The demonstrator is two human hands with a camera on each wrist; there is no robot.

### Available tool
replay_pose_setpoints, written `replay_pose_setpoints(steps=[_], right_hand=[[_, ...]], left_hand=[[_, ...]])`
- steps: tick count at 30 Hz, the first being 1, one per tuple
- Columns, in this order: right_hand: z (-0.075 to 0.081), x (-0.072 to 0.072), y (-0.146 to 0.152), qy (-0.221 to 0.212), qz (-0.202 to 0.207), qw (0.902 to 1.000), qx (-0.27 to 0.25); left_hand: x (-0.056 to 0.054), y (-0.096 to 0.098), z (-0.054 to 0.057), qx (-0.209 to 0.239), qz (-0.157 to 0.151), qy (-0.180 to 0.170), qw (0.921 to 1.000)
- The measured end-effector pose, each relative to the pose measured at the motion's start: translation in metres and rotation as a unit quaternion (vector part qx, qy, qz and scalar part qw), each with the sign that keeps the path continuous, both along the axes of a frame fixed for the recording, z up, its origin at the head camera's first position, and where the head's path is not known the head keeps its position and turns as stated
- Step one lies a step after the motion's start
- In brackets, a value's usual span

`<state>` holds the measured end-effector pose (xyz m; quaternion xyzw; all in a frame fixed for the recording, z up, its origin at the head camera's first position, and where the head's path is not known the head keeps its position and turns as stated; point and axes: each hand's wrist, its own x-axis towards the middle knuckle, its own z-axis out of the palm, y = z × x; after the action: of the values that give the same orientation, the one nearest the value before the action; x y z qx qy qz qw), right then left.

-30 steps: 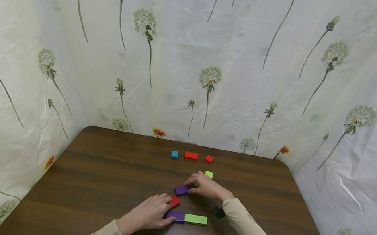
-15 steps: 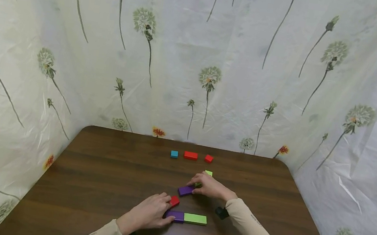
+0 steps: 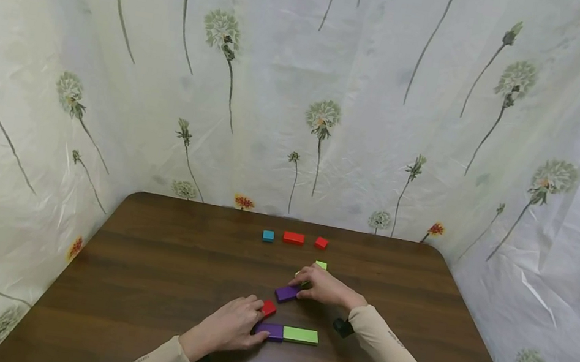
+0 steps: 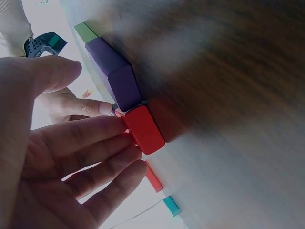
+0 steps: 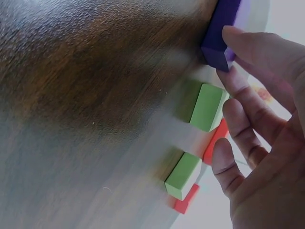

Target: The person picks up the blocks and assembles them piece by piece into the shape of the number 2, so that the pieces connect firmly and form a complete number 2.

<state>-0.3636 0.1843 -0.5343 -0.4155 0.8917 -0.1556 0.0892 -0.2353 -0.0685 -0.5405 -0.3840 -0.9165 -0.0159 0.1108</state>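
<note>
Slightly rightward of its earlier place, the far purple block (image 3: 285, 294) sits pinched between thumb and finger of the right hand (image 3: 325, 287), on or just above the worktop (image 3: 172, 263), while the left hand (image 3: 230, 326) lays near-straight fingers against the red block (image 3: 269, 308). The right hand's trailing fingers could nudge the lime block (image 5: 207, 107) just beside them, or uneven left-hand pressure could skew the red block; no container shows.
</note>
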Motion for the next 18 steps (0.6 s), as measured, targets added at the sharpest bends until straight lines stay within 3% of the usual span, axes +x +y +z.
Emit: replay_pose_setpoints(steps=[18], right_hand=[[-0.0008,0.0016,-0.0033,-0.026,0.003,0.9997,0.003]], left_hand=[[0.0007,-0.0007,0.0009,0.014,-0.001,0.0,0.9999]])
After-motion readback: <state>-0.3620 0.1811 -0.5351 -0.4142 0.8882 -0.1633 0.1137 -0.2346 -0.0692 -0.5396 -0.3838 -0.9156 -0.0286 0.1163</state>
